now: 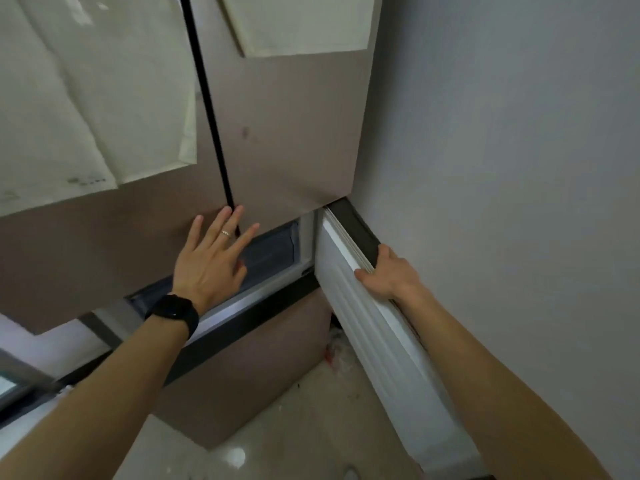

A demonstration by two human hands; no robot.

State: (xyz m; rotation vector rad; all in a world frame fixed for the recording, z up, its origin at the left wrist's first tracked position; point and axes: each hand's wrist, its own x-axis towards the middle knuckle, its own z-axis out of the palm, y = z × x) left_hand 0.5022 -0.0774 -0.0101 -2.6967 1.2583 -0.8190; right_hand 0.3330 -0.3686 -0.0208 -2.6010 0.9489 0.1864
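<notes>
The right hand [388,275] grips the open white-lined fridge door [363,327] to swing it, while the flat, spread left hand [207,261] braces against the taupe upper doors [294,133].

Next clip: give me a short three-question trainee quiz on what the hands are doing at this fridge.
1. True or false: the right hand grips the top edge of the open lower door.
2. The left hand is: A) curled round a handle; B) flat, fingers spread, against the upper doors; C) hanging idle at the person's side.
3. Fill in: the left wrist wears a black ____.
Key: 1 true; 2 B; 3 watch.
</notes>
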